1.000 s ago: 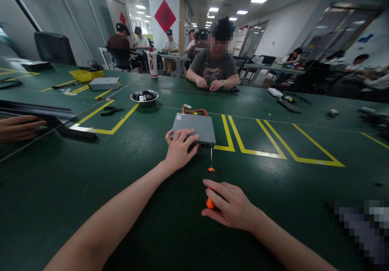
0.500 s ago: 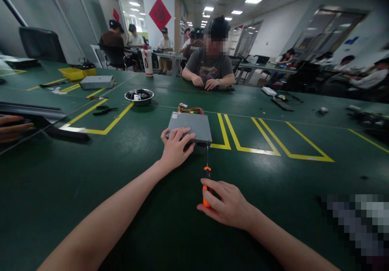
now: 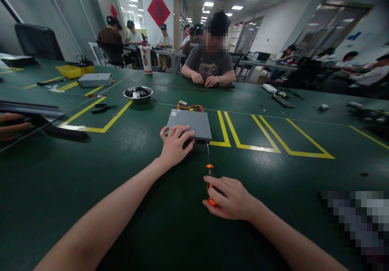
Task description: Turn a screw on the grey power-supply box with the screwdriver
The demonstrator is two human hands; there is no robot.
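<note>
A grey metal computer power supply (image 3: 194, 120) lies flat on the green table, with a bundle of coloured cables (image 3: 191, 107) at its far side. My left hand (image 3: 178, 143) grips its near left corner, fingers over the top. In my right hand (image 3: 226, 196) is a screwdriver (image 3: 210, 169) with an orange and black handle, held between thumb and fingers. Its shaft points away from me, and the tip meets the near face of the power supply close to the right corner. The screw itself is too small to make out.
Left of the power supply stand a metal bowl (image 3: 137, 95) of dark parts and a black clip-like tool (image 3: 103, 108). Another person's hand (image 3: 13, 125) is at the left edge. Across the table sits a person (image 3: 209, 60). Yellow tape (image 3: 258, 149) marks the table on the right.
The screwdriver's handle has shifted slightly right and turned in my right hand, so its shaft leans a little more. My left hand stays on the power supply.
</note>
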